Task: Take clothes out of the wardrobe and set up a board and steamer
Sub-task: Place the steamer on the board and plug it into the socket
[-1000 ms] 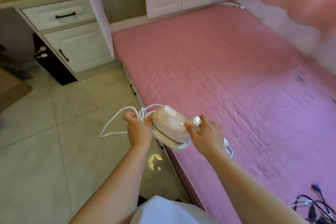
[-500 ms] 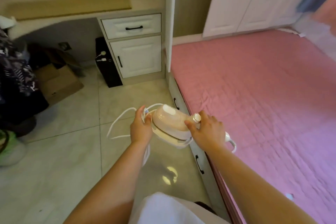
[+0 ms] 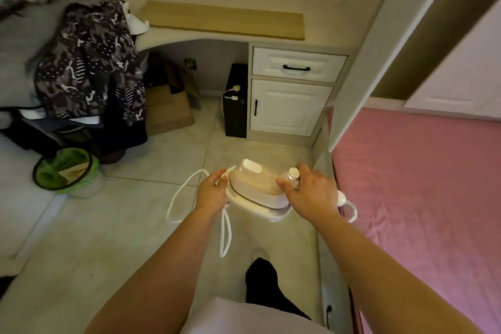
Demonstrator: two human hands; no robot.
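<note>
Both hands still grip the steamer (cord dangling), now facing the desk.

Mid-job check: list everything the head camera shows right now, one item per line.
steamer: one, white and beige, held over the floor
cord: one, white, loops hanging below the steamer
desk: one, cream, far centre
drawer cabinet: one, white, under the desk
patterned garment: one, dark, draped far left
bin: one, green-lined, left floor
cardboard box: one, brown, under the desk
black box: one, beside the cabinet
bed cover: one, pink, right
left hand: grip on cord
right hand: grip on steamer
</note>
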